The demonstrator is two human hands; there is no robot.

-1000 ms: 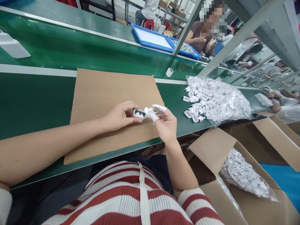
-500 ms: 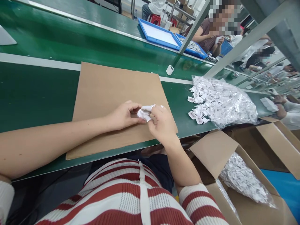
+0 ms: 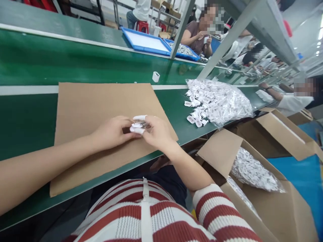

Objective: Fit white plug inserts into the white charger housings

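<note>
My left hand and my right hand meet above a flat cardboard sheet. Between their fingertips is a small white plastic part with a shiny bit, largely covered by the fingers. My left thumb and fingers pinch it from the left side. From the right, the other hand grips it; white coverings, apparently finger cots, show on that hand's fingertips. The part's exact kind cannot be made out.
A clear plastic bag spills white plastic pieces onto the green bench. One white housing stands beyond the cardboard. Blue trays lie farther back. At right, an open carton holds another bag. Co-workers sit across and at right.
The camera view has swung right, so the bench, bag and hands appear farther left. Both hands stay together over the cardboard, still holding the small white part.
</note>
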